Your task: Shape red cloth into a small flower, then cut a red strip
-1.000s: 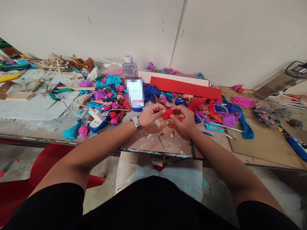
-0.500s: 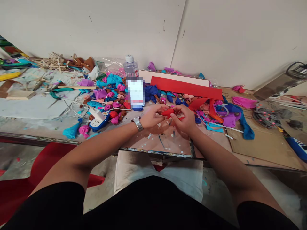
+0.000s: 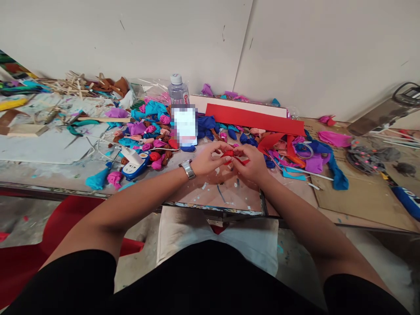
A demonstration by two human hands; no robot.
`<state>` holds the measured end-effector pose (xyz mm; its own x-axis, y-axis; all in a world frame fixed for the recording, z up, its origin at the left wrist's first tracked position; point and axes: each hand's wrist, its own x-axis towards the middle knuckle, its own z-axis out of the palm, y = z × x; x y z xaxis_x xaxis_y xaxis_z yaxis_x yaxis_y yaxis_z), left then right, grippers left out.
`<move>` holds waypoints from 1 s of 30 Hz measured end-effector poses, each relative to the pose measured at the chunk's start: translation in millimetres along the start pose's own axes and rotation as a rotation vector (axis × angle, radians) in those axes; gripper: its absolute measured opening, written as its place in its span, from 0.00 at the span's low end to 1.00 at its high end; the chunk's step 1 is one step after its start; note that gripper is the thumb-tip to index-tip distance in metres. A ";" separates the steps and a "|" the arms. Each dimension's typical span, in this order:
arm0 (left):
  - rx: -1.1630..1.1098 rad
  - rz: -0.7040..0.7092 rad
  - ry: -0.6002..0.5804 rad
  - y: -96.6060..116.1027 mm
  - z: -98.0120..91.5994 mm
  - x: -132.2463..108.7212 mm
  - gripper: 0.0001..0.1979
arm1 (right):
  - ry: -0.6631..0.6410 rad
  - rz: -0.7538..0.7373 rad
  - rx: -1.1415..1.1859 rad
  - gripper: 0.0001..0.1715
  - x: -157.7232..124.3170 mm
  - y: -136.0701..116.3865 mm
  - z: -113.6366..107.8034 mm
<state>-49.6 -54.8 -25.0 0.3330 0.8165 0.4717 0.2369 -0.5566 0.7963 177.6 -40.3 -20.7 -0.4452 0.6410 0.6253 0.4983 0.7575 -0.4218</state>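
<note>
Above the table's front part, both hands pinch one piece of red crepe paper [image 3: 229, 154], partly rolled or folded, with a loose tail toward the right. My left hand [image 3: 210, 161], a metal watch on its wrist, grips its left side between thumb and fingers. On the other side my right hand [image 3: 251, 162] is closed on it, thumb toward the left thumb. The fingers hide much of the paper. Just behind the hands lie blue paper twists [image 3: 248, 140], and a long flat red paper strip [image 3: 256, 119] rests farther back.
A lit phone [image 3: 185, 127] leans near a plastic bottle [image 3: 179, 92]. Many coloured paper twists [image 3: 144, 127] and a blue-white power strip [image 3: 135, 166] spread to the left, with green-handled pliers [image 3: 82, 127] beyond. At right are a tape roll [image 3: 304, 151] and cardboard [image 3: 357, 197].
My fingers have shifted slightly on the red paper, and the two thumbs are closer together. The paper looks more compact between them. Everything else stays in place.
</note>
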 end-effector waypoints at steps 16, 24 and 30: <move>-0.226 -0.107 0.075 -15.5 0.5 3.5 0.22 | -0.014 -0.025 -0.010 0.23 2.0 2.6 -1.8; -0.280 -0.121 0.071 -18.1 1.0 3.3 0.23 | -0.012 -0.049 -0.004 0.16 1.7 -1.0 -2.8; -0.280 -0.126 0.069 -18.7 1.4 2.7 0.20 | -0.008 -0.069 -0.014 0.12 1.5 -0.1 -2.5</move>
<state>-51.8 -42.4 -39.2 0.2524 0.8902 0.3792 0.0090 -0.3940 0.9191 178.7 -39.7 -18.1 -0.4843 0.5885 0.6474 0.4765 0.7980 -0.3689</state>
